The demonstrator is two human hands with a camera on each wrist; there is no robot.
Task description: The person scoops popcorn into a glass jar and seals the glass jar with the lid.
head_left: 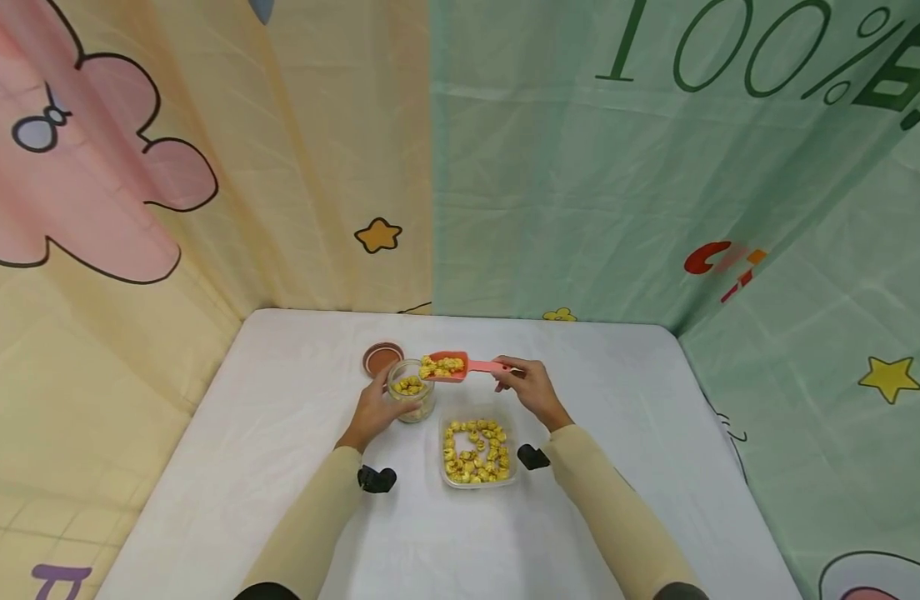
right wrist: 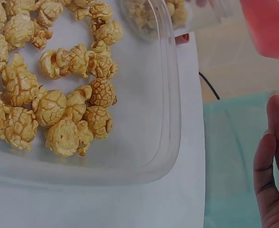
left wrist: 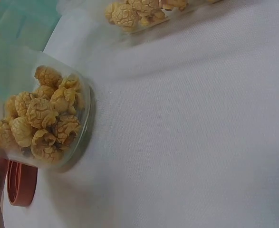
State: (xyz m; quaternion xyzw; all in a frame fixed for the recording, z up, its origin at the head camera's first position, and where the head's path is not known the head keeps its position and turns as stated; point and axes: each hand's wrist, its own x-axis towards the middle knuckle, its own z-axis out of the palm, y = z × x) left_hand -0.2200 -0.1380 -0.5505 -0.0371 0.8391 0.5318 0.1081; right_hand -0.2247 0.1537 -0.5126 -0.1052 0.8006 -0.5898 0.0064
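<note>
While the left hand (head_left: 376, 408) curls round the side of a small glass jar (head_left: 412, 390) and steadies it on the bench (head_left: 280, 467), the right hand (head_left: 526, 387) pinches the handle of a red scoop (head_left: 460, 367) and holds it level, its bowl heaped with popcorn (head_left: 442, 365) just above the jar's rim. The jar already holds some popcorn, seen close in the left wrist view as a cluster (left wrist: 42, 118) against the glass. A brown lid (head_left: 382, 358) lies flat on the bench just behind the jar, touching or nearly touching it; which, I cannot tell. A clear plastic tray (head_left: 478, 482) with a loose layer of popcorn sits just in front of the scoop, between the two forearms, close beside the jar. Its rounded corner and raised rim (right wrist: 170, 118) show in the right wrist view, with bare tray floor between the popcorn and the rim. All these things crowd the middle of the bench. White cloth lies open to the left, right and near side, well apart from the bench edges, which meet printed curtains (head_left: 655, 183) at the back and sides.
</note>
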